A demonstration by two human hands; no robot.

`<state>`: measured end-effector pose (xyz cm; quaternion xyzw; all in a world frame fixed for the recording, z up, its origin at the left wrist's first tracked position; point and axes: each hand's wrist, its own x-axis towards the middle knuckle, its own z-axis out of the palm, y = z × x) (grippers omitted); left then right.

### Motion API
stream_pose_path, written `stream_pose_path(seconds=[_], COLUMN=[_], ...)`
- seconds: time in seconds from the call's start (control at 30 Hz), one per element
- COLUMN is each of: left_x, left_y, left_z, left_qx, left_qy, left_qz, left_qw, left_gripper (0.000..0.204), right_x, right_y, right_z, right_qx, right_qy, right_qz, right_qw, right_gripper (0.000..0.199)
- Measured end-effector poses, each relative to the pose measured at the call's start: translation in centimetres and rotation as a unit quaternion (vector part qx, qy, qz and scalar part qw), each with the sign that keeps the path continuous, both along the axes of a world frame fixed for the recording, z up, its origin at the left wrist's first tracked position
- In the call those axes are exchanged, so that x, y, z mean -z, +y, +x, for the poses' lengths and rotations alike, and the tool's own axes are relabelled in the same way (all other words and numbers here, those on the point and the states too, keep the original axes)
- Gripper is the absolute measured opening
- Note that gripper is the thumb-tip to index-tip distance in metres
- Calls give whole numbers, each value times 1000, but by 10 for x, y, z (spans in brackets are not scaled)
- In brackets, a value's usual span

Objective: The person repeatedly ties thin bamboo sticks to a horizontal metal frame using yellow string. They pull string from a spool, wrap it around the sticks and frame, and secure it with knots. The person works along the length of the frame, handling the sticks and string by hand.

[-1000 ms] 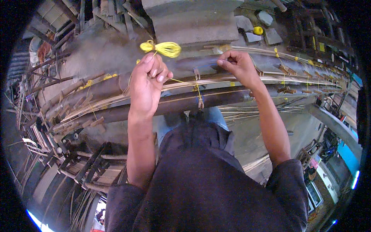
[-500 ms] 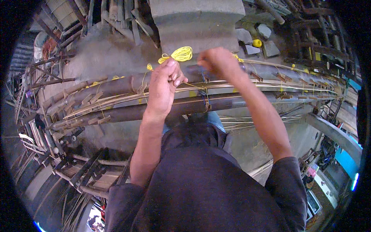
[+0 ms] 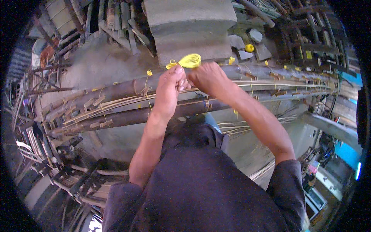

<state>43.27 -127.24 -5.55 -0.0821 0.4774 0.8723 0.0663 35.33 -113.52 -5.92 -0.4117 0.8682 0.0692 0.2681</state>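
Observation:
My left hand [image 3: 170, 87] is closed, pinching the neck of a looped bundle of yellow cord [image 3: 190, 60] that sticks up beyond my fingers. Close on its right, my right hand [image 3: 210, 79] is a fist with knuckles up, almost touching the left; whatever its fingers hold is hidden. Both are above a long dark pipe [image 3: 154, 83]. Between this far pipe and a nearer dark pipe [image 3: 189, 108] runs a bundle of thin pale strips [image 3: 127, 102]. Small wooden pegs [image 3: 145, 91] and cord ties sit along the pipes.
Beyond the pipes is a concrete step [image 3: 189, 31]. Stone blocks [image 3: 244, 54] and a yellow ball-like roll [image 3: 249, 48] are at the far right. Wooden poles [image 3: 123, 23] lean at the far left. More thin strips [image 3: 251, 125] lie on the floor to the right.
My right hand has come down and left, close beside my left hand. The left hand and the cord bundle have shifted slightly right in the picture, and the view has turned a little.

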Motion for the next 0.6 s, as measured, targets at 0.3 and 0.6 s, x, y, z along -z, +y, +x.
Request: stream_pose_path(seconds=[0.3,0.6], left_x=[-31,3], left_y=[22,44], left_z=[-22,-138], left_qx=[199,99], left_qy=[59,82], left_qz=[-110,-557], left_qw=[972,821], left_gripper=[29,38], right_x=[47,78], right_y=[77,102], right_z=[139,181], right_qx=[466,516], right_qy=[15,-182], right_qz=[-451,-445], right_qw=[761,709], right_gripper=[18,27])
